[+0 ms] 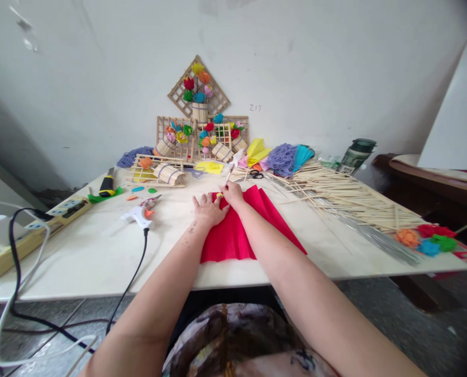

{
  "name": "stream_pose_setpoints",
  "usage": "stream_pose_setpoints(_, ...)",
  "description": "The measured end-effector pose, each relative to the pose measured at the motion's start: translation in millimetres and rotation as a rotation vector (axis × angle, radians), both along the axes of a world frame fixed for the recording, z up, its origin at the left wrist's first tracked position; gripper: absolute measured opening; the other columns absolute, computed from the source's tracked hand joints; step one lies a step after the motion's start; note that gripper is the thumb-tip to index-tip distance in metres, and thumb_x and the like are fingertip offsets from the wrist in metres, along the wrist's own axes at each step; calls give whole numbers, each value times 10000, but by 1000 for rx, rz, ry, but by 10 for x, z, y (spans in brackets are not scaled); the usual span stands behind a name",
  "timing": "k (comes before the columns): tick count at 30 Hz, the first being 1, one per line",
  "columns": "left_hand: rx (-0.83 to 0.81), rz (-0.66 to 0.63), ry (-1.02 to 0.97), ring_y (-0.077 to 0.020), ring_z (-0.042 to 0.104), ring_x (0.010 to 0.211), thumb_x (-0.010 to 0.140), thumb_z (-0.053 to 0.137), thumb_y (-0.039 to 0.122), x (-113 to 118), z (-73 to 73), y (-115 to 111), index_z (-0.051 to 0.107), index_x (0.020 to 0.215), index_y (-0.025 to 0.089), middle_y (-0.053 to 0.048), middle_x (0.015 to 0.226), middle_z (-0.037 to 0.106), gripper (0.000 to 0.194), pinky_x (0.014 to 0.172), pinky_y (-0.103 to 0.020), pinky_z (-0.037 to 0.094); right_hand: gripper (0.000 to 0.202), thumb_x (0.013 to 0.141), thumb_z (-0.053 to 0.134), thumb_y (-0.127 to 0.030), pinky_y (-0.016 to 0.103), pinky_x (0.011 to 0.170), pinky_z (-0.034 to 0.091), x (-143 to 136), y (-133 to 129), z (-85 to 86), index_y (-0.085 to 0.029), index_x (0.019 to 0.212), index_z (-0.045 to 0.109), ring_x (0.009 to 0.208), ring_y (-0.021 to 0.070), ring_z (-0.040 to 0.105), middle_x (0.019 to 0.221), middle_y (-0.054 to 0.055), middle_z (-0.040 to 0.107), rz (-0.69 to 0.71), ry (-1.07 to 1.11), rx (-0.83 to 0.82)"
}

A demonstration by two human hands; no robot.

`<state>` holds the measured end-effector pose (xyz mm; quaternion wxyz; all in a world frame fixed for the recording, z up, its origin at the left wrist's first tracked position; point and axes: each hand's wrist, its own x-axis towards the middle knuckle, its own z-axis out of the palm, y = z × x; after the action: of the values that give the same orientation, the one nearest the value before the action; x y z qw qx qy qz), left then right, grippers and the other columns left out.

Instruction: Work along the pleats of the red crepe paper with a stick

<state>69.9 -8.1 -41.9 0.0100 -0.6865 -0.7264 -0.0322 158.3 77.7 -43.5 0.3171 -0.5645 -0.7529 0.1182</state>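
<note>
1. At far left I see a power strip (pixel 6 258) on the desk (pixel 166 262), then a knife (pixel 107 186) on a green scrap (pixel 95 198).
2. Next comes the glue gun (pixel 138 214), lying with its cord over the near edge.
3. I have the left hand (pixel 211 211) spread, palm down, on the red sheet (pixel 228 241), which lies at the desk's middle.
4. A small yellow piece (pixel 219 195) sits by its fingertips.
5. My right hand (pixel 232 193) is closed around a pen (pixel 229 175), just beside the yellow piece.
6. Rightward are thin sticks (pixel 351 204), a bottle (pixel 357 157) and coloured bundles (pixel 429 246).
</note>
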Motion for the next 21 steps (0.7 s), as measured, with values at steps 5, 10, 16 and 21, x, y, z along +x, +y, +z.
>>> stream_pose_setpoints(5, 0, -5, -6, -310, 162, 1321, 791, 130, 622, 2, 7, -4, 274, 1371, 264, -96, 1452, 227, 696, 1016, -613, 18, 272, 819, 483, -346, 239, 773, 416, 2, 1, 3, -160, 942, 638, 891, 172, 592, 942, 84, 665, 2, 0, 6)
stream_pose_setpoints(10, -10, 1, -4, -308, 150, 1325, 789, 129, 632, 1, 7, 1, 269, 1372, 270, -90, 1456, 217, 701, 1018, -608, 13, 263, 815, 489, -339, 238, 776, 417, 7, 8, 1, -164, 941, 639, 883, 166, 593, 935, 75, 668, -14, 10, -4)
stream_pose_setpoints(16, -7, 0, -6, -304, 153, 1324, 786, 145, 631, -2, 9, 0, 274, 1370, 271, -87, 1455, 221, 698, 1021, -607, 16, 255, 803, 506, -333, 227, 760, 423, 44, 16, 14, -159, 924, 650, 867, 160, 599, 921, 72, 674, 16, 40, -15)
stream_pose_setpoints(21, -4, 4, -4, -304, 158, 1323, 786, 138, 631, -1, 5, -1, 284, 1365, 276, -85, 1453, 227, 695, 1020, -607, 13, 232, 792, 522, -316, 230, 759, 424, 76, 13, 27, -166, 905, 659, 842, 153, 599, 893, 59, 679, 30, 60, -17)
